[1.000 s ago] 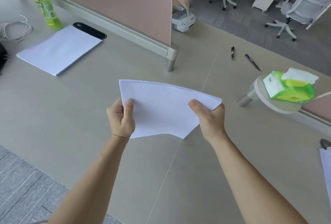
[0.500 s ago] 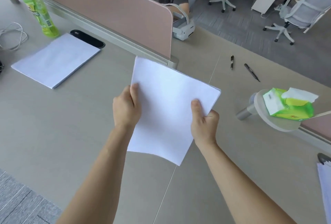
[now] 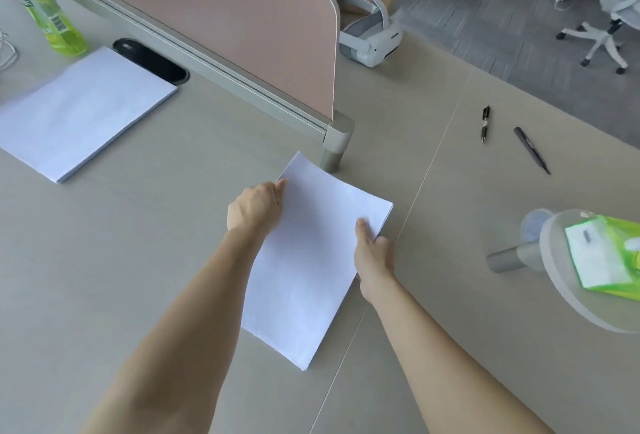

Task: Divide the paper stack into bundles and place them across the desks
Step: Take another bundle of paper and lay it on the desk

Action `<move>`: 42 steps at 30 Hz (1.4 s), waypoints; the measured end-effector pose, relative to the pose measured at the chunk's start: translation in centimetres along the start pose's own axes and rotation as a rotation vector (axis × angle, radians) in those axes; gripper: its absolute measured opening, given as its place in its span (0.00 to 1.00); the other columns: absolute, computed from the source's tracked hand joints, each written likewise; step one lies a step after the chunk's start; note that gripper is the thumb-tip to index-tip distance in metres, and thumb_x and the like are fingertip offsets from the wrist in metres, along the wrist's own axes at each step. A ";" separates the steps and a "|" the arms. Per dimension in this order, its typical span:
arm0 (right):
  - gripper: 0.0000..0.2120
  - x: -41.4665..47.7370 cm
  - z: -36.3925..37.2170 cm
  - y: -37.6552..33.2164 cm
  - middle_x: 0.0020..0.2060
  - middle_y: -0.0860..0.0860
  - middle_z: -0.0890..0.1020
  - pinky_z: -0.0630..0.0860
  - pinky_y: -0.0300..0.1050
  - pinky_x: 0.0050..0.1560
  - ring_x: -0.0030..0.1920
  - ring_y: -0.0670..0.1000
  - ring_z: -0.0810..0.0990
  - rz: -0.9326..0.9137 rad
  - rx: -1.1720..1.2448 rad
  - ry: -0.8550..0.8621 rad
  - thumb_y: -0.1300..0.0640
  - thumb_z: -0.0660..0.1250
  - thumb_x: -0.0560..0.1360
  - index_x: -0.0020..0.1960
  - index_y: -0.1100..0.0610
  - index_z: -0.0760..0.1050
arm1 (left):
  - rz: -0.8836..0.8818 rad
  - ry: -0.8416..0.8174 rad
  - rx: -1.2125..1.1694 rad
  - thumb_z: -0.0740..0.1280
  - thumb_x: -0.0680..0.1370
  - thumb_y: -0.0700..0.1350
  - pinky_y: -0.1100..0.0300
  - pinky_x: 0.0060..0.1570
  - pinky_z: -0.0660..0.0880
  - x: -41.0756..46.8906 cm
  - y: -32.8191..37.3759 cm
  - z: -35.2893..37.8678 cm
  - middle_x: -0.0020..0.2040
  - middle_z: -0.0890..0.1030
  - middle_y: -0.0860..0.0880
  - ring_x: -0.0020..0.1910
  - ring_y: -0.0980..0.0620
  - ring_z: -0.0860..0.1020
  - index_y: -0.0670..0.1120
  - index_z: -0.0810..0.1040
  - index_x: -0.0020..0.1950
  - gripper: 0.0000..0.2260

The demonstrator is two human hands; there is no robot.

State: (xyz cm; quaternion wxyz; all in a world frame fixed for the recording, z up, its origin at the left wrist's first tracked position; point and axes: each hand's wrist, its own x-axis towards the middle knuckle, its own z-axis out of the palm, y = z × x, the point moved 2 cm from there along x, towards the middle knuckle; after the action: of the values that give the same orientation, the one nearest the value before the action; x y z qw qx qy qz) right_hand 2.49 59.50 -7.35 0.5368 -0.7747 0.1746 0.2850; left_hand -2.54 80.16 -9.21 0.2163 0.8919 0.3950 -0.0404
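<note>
A thin bundle of white paper (image 3: 311, 260) lies flat on the beige desk (image 3: 138, 260), close to the foot of the pink divider. My left hand (image 3: 254, 208) grips its far left edge. My right hand (image 3: 372, 253) holds its right edge with the thumb on top. Another white paper bundle (image 3: 76, 111) rests on the desk at the far left, apart from both hands.
A pink divider panel (image 3: 207, 17) crosses the back. A green bottle (image 3: 45, 14) stands at far left. A white headset (image 3: 370, 38), two pens (image 3: 485, 123) and a green tissue pack (image 3: 609, 257) on a round shelf lie to the right. A person sits behind the divider.
The bundle, held up in the air before, has come down and forward onto the desk near the divider foot. Both hands keep their hold on its edges.
</note>
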 end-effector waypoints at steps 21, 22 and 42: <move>0.21 2.5 -3.1 2.0 0.43 0.54 0.79 0.83 0.57 0.50 0.39 0.56 0.76 0.211 -0.171 -0.174 0.45 0.67 0.70 0.49 0.64 0.73 | -0.253 -0.065 -0.134 0.54 0.77 0.68 0.46 0.60 0.67 -0.8 1.0 1.9 0.56 0.71 0.43 0.62 0.38 0.68 0.42 0.77 0.57 0.31; 0.21 2.0 -2.8 2.1 0.48 0.56 0.83 0.82 0.52 0.49 0.42 0.55 0.80 0.236 -0.129 -0.203 0.47 0.67 0.71 0.54 0.63 0.75 | -0.265 -0.083 -0.168 0.54 0.77 0.67 0.46 0.61 0.67 -1.0 0.9 2.0 0.57 0.71 0.42 0.61 0.38 0.67 0.42 0.77 0.57 0.30; 0.26 1.4 -3.1 0.9 0.65 0.52 0.68 0.75 0.55 0.58 0.57 0.56 0.74 0.217 -0.223 -0.088 0.46 0.67 0.75 0.67 0.57 0.65 | -0.244 -0.104 -0.270 0.57 0.75 0.67 0.44 0.63 0.68 -1.1 1.6 1.9 0.59 0.74 0.44 0.63 0.38 0.67 0.43 0.75 0.59 0.29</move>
State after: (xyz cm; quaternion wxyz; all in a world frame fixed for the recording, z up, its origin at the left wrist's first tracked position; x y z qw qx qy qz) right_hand 3.84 56.36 -8.09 0.4207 -0.7928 0.2009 0.3926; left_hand -1.95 77.69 -10.07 0.3477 0.7970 0.4904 -0.0591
